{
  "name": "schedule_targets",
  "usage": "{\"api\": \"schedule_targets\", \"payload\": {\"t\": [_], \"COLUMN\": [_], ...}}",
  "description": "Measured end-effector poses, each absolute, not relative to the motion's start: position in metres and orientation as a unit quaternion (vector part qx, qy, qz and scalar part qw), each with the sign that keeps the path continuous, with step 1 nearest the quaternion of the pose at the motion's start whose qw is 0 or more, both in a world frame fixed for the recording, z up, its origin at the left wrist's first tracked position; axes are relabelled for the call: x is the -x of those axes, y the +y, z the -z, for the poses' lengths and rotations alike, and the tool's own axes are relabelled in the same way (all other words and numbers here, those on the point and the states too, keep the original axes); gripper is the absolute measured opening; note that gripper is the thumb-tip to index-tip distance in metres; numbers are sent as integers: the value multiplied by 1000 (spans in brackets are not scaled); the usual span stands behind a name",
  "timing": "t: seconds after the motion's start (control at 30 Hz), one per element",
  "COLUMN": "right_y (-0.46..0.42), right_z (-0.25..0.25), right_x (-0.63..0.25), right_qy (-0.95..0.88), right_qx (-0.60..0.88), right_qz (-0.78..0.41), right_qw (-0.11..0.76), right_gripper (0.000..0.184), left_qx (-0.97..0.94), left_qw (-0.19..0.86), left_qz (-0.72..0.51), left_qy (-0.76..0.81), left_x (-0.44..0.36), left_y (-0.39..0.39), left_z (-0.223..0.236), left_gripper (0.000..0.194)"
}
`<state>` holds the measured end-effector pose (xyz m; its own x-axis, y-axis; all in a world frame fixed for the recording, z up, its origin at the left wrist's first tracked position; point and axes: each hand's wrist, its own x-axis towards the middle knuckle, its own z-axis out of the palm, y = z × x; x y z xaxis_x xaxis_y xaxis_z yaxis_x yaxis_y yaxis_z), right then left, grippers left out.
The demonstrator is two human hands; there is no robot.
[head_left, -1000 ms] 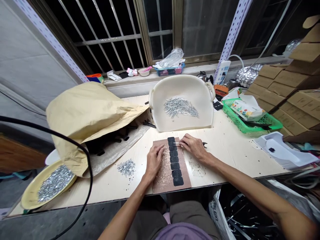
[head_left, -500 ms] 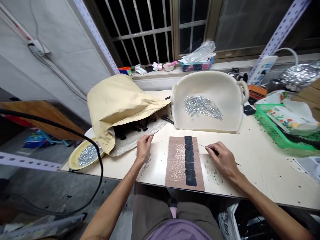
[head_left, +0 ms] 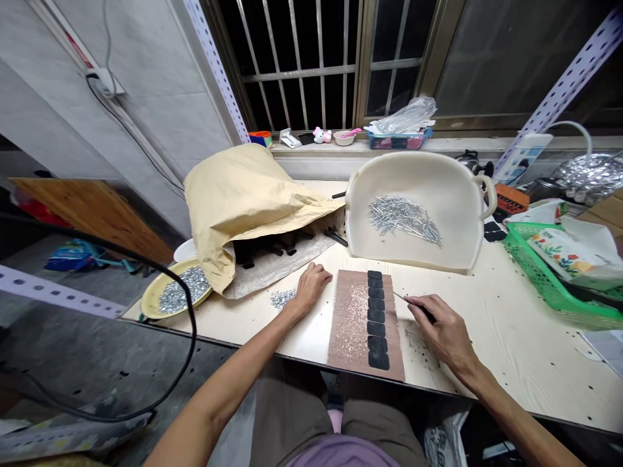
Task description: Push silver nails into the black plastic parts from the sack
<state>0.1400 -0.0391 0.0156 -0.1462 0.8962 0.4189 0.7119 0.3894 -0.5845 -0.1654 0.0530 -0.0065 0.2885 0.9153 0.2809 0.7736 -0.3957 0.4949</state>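
The thin metal rod (head_left: 402,298) sits in the right hand (head_left: 445,332), just right of the brown board (head_left: 349,324), its tip pointing towards that board's right edge. The fingers pinch it narrowly; a light, steady pinch and a supported wrist would probably guide so slender a piece best, with the tip clear of the board's black pads (head_left: 376,316). The rod looks straight and greyish; something dark shows among the fingers, too hidden to identify. The pads are rounded and matt, in one close column along the board's right side. Left of the board, the left hand (head_left: 314,285) has its fingers drawn together; whether they hold anything I cannot tell. Beyond it lie small metal pieces (head_left: 283,299). Behind the board stands the white basin (head_left: 363,237) with metal pins (head_left: 403,219).
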Motion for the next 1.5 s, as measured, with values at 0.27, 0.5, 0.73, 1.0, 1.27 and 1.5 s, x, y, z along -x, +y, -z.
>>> {"api": "schedule_targets", "payload": {"t": [0.27,0.5,0.73,1.0,1.27,1.5], "right_y": [-41,-39,-44,-50,-55,-56], "right_z": [-44,-54,-55,-56,-51,-47], "right_x": [-97,-66,-71,-67,-66,-66], "right_qy": [-748,-770,-777,-772,-765,-764], "right_qx": [510,535,551,553,566,568], "right_qz": [-151,-92,-47,-23,-32,-28], "right_qw": [397,334,300,312,307,306], "right_gripper": [25,28,29,28,26,24], "left_qx": [-608,-536,-518,-491,-354,-358], "left_qw": [352,481,514,568,703,705], "left_qz": [-452,-463,-476,-472,-458,-438], "left_qy": [550,517,490,463,413,428], "left_x": [138,104,100,103,102,102], "left_y": [26,-5,-10,-8,-5,-4], "left_z": [-24,-57,-59,-53,-47,-44], "left_gripper": [23,24,21,25,26,32]}}
